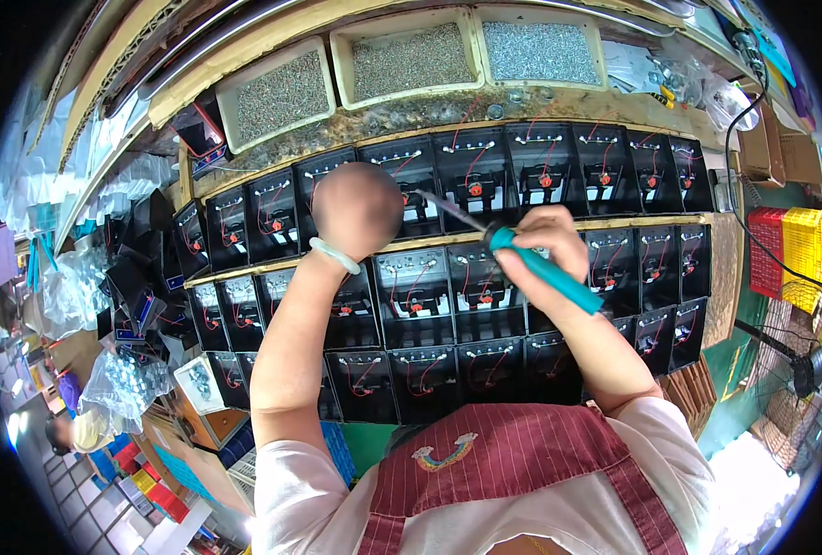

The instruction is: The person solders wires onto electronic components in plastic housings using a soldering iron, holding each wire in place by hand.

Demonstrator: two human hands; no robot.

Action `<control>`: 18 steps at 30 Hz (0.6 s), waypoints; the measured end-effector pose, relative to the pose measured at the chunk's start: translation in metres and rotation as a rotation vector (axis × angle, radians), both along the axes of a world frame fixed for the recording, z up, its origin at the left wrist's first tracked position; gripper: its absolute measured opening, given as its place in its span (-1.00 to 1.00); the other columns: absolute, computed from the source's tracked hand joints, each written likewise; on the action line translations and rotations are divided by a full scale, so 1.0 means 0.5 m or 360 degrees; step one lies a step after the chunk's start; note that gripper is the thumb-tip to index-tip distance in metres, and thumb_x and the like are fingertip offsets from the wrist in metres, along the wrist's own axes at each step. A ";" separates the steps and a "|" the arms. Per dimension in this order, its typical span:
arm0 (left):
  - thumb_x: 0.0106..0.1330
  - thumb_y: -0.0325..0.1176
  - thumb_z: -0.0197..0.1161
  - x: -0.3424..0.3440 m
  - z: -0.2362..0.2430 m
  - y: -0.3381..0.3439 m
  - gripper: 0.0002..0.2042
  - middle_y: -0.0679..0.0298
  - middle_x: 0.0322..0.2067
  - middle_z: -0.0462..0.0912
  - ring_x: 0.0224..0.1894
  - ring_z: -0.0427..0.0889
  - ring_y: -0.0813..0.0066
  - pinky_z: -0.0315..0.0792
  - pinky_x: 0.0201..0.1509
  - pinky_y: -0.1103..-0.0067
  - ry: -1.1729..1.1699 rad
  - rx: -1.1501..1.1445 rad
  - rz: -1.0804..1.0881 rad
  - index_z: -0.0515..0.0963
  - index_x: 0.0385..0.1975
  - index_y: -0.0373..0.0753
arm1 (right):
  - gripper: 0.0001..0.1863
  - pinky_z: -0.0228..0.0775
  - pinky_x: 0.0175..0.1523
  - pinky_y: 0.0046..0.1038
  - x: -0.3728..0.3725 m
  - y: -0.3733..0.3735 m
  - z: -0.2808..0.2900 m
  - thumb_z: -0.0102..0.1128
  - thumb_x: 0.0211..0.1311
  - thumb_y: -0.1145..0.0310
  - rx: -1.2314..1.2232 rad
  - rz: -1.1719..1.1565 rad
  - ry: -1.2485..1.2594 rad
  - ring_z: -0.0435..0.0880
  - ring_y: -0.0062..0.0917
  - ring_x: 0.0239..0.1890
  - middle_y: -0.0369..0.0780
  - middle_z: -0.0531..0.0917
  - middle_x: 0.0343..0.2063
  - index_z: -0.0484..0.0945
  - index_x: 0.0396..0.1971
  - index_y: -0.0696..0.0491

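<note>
Nearest the camera I am seeing a striped reddish apron (522,462) over white sleeves, with both forearms rising from it toward the work.

The right hand (545,254) is closing its grip around the teal handle of a soldering iron (540,268), fingers wrapped fully round it. The handle is slanting down to the right past the wrist, and the thin metal tip is pointing up and to the left, ending near the left hand.

The left hand (355,211) is hovering over the upper row of parts, blurred in the picture, so I cannot tell whether its grip is open or closed, or whether it is holding anything. A pale bracelet (334,255) is sitting on that wrist.

Under both hands the surface (721,250) is carrying rows of black square housings (415,296), packed edge to edge, each showing red wires and a small red part inside. The iron's tip is hanging above the second row from the far side.

Beyond the housings three shallow trays (401,60) are standing side by side, filled with small metal screws.

Off to the left, clear plastic bags (124,379) and loose black parts are lying in a heap. At far right, red and yellow crates (785,250) are standing beside a black cable.
</note>
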State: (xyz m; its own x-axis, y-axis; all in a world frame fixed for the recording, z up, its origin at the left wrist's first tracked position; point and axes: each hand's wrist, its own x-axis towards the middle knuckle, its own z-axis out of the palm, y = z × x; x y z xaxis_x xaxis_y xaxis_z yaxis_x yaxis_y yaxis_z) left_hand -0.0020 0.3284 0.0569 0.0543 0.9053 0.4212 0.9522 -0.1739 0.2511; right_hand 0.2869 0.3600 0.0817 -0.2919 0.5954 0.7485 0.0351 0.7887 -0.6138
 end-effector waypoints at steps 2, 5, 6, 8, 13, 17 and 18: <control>-0.05 -0.37 0.40 -0.002 0.001 0.000 -0.89 0.35 -0.16 0.49 0.20 0.32 0.08 0.08 0.25 0.07 0.0012 -0.0016 0.0006 0.60 -0.54 -0.06 | -0.70 0.48 -0.18 -0.45 0.034 0.002 0.008 0.53 -0.13 0.54 -0.0089 -0.0052 0.0001 0.61 -0.41 -0.27 -0.15 0.60 -0.33 0.58 -0.38 0.07; -0.05 -0.37 0.40 -0.002 0.003 0.003 -0.89 0.35 -0.16 0.50 0.20 0.32 0.06 0.08 0.24 0.06 0.0021 -0.0009 0.0011 0.60 -0.53 -0.06 | -0.69 0.49 -0.17 -0.44 0.081 0.011 0.007 0.51 -0.08 0.53 -0.0090 -0.0179 0.0043 0.63 -0.41 -0.28 -0.12 0.60 -0.29 0.54 -0.34 0.07; -0.05 -0.37 0.40 -0.003 0.002 0.003 -0.89 0.35 -0.16 0.50 0.20 0.32 0.06 0.08 0.24 0.06 0.0030 -0.0007 0.0007 0.60 -0.53 -0.06 | -0.69 0.49 -0.16 -0.45 0.094 0.011 0.010 0.51 -0.07 0.53 -0.0094 -0.0210 0.0040 0.63 -0.41 -0.27 -0.12 0.60 -0.28 0.54 -0.34 0.07; -0.05 -0.37 0.41 -0.006 0.001 0.002 -0.89 0.35 -0.15 0.51 0.19 0.33 0.05 0.09 0.24 0.06 0.0052 -0.0007 0.0026 0.60 -0.53 -0.06 | -0.71 0.48 -0.16 -0.46 0.115 0.007 0.008 0.48 -0.04 0.56 -0.0157 -0.0264 0.0111 0.62 -0.45 -0.27 -0.13 0.60 -0.28 0.52 -0.34 0.07; -0.07 -0.28 0.47 0.009 0.020 0.011 -0.85 0.36 -0.20 0.56 0.14 0.39 0.14 0.12 0.20 0.13 0.0157 0.0104 0.0052 0.61 -0.53 -0.06 | -0.75 0.43 -0.14 -0.49 0.172 0.003 0.013 0.41 0.04 0.58 -0.0209 -0.0360 0.0197 0.53 -0.51 -0.26 -0.19 0.56 -0.29 0.49 -0.34 0.08; 0.00 -0.21 0.47 0.050 0.054 0.059 -0.83 0.36 -0.26 0.61 -0.01 0.48 0.20 0.19 0.15 0.24 0.0050 0.0414 0.0242 0.60 -0.55 -0.06 | -0.76 0.41 -0.10 -0.50 0.190 0.007 0.012 0.39 0.08 0.57 -0.0218 -0.0399 0.0282 0.53 -0.52 -0.25 -0.18 0.55 -0.28 0.46 -0.35 0.11; 0.04 -0.18 0.45 0.075 0.061 0.088 -0.84 0.35 -0.28 0.63 -0.07 0.50 0.21 0.21 0.10 0.26 0.0031 0.0412 0.0265 0.62 -0.53 -0.04 | -0.76 0.41 -0.09 -0.50 0.194 0.008 0.013 0.39 0.08 0.56 -0.0227 -0.0423 0.0286 0.52 -0.52 -0.25 -0.18 0.55 -0.27 0.46 -0.35 0.11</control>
